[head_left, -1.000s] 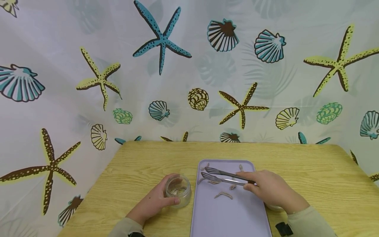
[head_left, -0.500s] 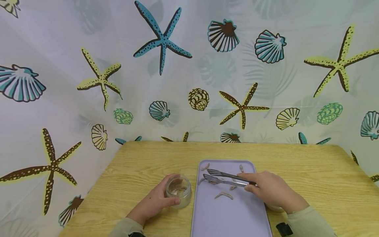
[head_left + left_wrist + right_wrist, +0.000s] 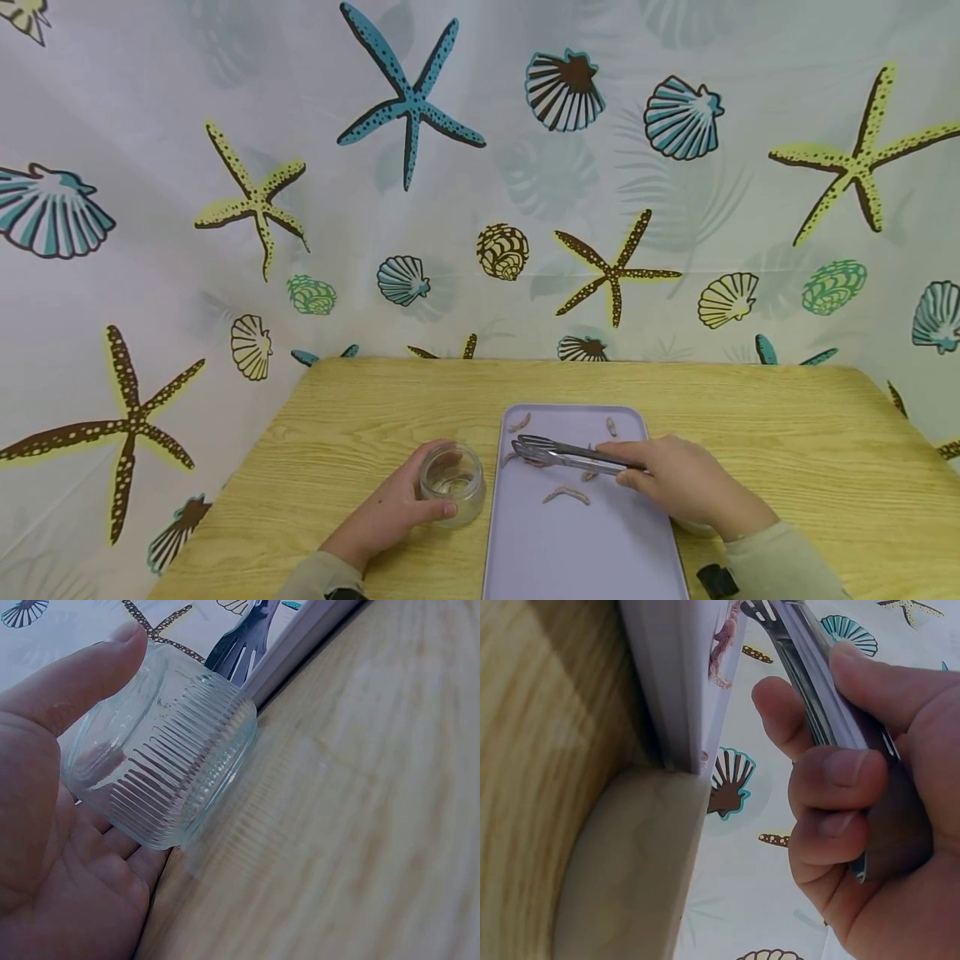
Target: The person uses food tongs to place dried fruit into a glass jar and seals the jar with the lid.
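Observation:
My left hand holds a clear glass jar standing on the table left of the tray, thumb and fingers round its sides. The left wrist view shows the jar's ribbed wall. My right hand grips metal tongs by their handles, fingers curled round them in the right wrist view. The tongs' arms are squeezed close together, their slotted tips over a small brownish, worm-like piece on the lavender tray. Whether the tips pinch this piece I cannot tell. Another curved piece lies nearer me.
More such pieces lie on the tray's far half, one at the far left and one at the far right. A pale rounded object stands against the tray's right side, mostly hidden under my right wrist in the head view.
The tongs' arms have come from spread apart to nearly together, and their tips have shifted slightly nearer me over the piece. My left hand and the jar have stayed still.

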Action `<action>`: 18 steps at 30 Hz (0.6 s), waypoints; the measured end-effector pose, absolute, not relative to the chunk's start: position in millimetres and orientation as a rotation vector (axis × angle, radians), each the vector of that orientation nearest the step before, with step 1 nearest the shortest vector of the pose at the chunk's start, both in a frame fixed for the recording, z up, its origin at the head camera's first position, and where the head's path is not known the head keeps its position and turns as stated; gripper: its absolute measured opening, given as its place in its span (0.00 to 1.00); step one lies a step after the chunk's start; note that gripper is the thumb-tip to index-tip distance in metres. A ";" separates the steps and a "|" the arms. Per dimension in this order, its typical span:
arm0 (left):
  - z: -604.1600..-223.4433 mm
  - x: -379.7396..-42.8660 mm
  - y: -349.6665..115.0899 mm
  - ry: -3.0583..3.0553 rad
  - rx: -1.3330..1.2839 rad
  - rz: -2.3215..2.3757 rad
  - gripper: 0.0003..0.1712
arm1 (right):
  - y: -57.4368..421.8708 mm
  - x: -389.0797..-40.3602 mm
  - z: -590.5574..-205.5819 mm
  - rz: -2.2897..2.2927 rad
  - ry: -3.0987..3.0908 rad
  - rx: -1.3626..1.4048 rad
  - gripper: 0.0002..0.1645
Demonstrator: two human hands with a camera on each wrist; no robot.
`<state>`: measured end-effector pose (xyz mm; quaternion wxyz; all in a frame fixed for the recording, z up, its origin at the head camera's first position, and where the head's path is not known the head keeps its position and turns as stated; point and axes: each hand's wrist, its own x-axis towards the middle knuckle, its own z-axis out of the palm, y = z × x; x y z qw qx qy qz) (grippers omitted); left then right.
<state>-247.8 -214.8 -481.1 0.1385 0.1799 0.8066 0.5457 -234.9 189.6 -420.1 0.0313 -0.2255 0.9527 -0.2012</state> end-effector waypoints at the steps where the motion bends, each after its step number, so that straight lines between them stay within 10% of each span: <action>1: -481.2 -248.0 -215.0 2.332 0.524 1.577 0.46 | 189.2 -234.9 -420.6 -0.623 2.935 -0.697 0.26; 18: -480.9 -247.7 -215.3 2.313 0.523 1.586 0.46 | 190.5 -232.1 -416.9 -0.598 2.960 -0.749 0.25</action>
